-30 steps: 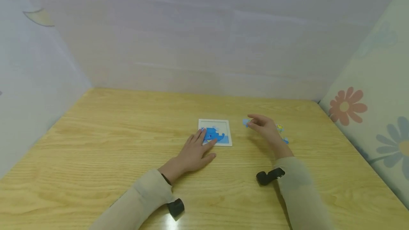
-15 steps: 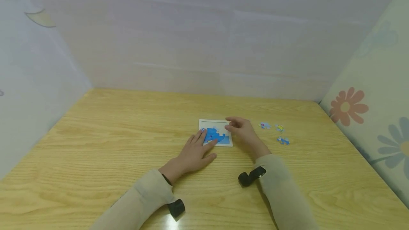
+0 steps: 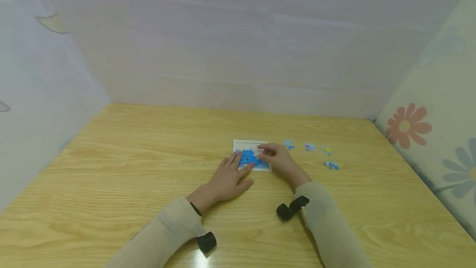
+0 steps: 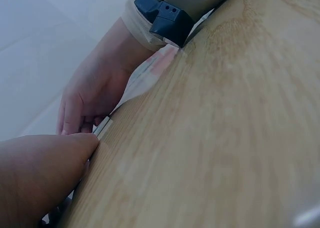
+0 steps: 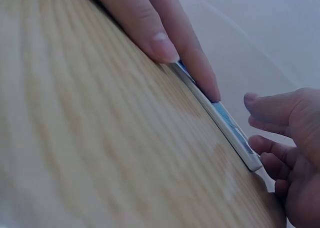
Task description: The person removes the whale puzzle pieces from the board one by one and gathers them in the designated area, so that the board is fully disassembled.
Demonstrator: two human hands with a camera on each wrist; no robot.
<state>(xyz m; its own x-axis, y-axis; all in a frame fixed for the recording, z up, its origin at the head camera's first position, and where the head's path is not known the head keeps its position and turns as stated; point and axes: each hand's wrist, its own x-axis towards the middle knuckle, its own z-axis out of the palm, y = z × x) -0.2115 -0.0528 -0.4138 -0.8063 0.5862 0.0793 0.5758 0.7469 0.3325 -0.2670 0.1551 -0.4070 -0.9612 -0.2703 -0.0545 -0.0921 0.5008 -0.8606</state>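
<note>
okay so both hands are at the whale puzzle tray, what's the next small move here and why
Probably press down with the right hand over the puzzle tray, seating whatever piece it brought, though none is visible. The left hand lies flat on the tray's near edge, and four loose pieces wait to the right.

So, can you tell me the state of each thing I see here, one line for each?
Puzzle board: flat on the table, partly filled.
Left hand: flat, fingers pressing the board's near-left part.
Right hand: fingers curled over the board's right side; any piece held is hidden.
Four loose pieces: lying on the table, right of the board.
</note>
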